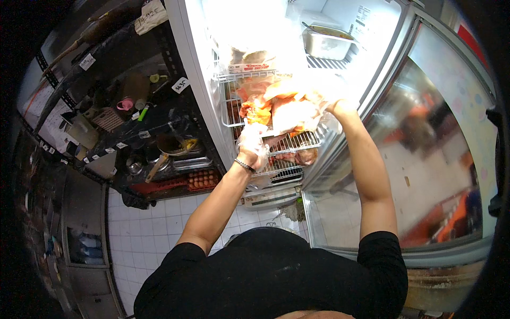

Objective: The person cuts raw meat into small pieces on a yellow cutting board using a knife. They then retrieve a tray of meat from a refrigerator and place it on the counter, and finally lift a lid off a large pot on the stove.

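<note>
Both arms reach into a lit upright refrigerator, toward a wire shelf heaped with orange and pale pieces, apparently raw meat in clear plastic bags (pixel 297 109). My left hand (pixel 254 143), in a clear plastic glove with a chain bracelet at the wrist, is at the near left edge of the heap; its fingers are blurred by glare. My right hand (pixel 338 105) is at the heap's right side, against the bagged pieces, its fingertips washed out by the light. Whether either hand grips a piece cannot be told. More meat (pixel 305 155) lies on the wire shelf below.
The glass refrigerator door (pixel 406 171) stands swung out at right. A metal container (pixel 328 44) with a utensil sits on the upper right rack. At left are dark shelves with a pan (pixel 175 145) and a tray of eggs (pixel 203 179). A mop head (pixel 293 212) lies on the tiled floor.
</note>
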The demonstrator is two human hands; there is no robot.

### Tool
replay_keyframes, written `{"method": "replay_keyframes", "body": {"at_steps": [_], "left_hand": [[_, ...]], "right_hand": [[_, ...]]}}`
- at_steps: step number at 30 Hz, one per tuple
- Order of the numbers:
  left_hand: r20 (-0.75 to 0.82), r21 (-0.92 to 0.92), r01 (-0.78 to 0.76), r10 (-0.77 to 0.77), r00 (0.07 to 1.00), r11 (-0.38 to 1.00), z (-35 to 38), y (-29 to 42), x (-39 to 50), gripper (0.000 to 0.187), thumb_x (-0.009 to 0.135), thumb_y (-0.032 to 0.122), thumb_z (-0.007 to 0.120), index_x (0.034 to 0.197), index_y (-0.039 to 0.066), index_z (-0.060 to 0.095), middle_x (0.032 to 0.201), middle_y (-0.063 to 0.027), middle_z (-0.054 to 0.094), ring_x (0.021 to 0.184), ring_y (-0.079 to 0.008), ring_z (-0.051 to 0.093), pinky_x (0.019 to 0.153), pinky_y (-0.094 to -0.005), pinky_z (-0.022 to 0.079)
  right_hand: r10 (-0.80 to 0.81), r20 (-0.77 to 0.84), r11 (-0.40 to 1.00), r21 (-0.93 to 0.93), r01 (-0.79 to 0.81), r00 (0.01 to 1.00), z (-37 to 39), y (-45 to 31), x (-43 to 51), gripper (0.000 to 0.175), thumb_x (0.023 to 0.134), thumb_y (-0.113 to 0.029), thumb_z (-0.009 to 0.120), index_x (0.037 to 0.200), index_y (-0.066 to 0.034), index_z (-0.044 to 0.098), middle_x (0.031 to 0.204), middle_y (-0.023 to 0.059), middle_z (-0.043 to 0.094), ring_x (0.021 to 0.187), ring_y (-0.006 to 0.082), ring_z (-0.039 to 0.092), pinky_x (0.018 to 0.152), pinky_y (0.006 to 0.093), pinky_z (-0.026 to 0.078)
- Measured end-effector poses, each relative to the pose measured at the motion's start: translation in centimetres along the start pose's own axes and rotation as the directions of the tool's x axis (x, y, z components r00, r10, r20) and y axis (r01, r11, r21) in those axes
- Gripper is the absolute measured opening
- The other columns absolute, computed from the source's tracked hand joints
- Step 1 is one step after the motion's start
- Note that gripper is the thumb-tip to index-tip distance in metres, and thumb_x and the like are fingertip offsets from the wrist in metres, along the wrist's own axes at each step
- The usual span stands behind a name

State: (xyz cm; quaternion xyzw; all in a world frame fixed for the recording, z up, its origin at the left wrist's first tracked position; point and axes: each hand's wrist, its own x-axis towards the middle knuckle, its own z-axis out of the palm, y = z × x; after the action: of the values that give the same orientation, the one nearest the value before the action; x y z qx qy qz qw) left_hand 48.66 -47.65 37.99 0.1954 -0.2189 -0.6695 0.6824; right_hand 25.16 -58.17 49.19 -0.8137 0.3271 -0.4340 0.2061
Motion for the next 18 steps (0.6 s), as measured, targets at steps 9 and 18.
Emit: {"method": "replay_keyframes", "body": {"at_steps": [9,18], "left_hand": [[0.205,0.091,0.007,-0.026,0.978,0.996,-0.4,1.8,-1.6,0.059,0.092,0.012,0.047,0.146,-0.009,0.035,0.141,-0.0237,0.056,0.123,-0.0409,0.062,0.109,-0.0562,0.050],[0.131,0.099,0.005,-0.018,0.991,0.995,-3.3,0.9,-0.8,0.050,0.094,0.011,0.047,0.140,-0.006,0.042,0.140,-0.0239,0.057,0.123,-0.0410,0.062,0.109,-0.0569,0.049]], "right_hand": [[-0.075,-0.078,0.899,-0.437,0.033,0.994,-1.8,1.1,-0.2,0.036,0.090,-0.027,0.072,0.118,-0.0038,0.069,0.113,0.0161,0.070,0.104,0.0270,0.066,0.092,0.0364,0.053],[0.095,0.289,0.914,-0.405,0.032,0.953,-1.8,-2.2,-3.5,0.040,0.089,-0.031,0.073,0.120,-0.0065,0.071,0.118,0.0138,0.072,0.106,0.0295,0.067,0.095,0.0394,0.053]]}}
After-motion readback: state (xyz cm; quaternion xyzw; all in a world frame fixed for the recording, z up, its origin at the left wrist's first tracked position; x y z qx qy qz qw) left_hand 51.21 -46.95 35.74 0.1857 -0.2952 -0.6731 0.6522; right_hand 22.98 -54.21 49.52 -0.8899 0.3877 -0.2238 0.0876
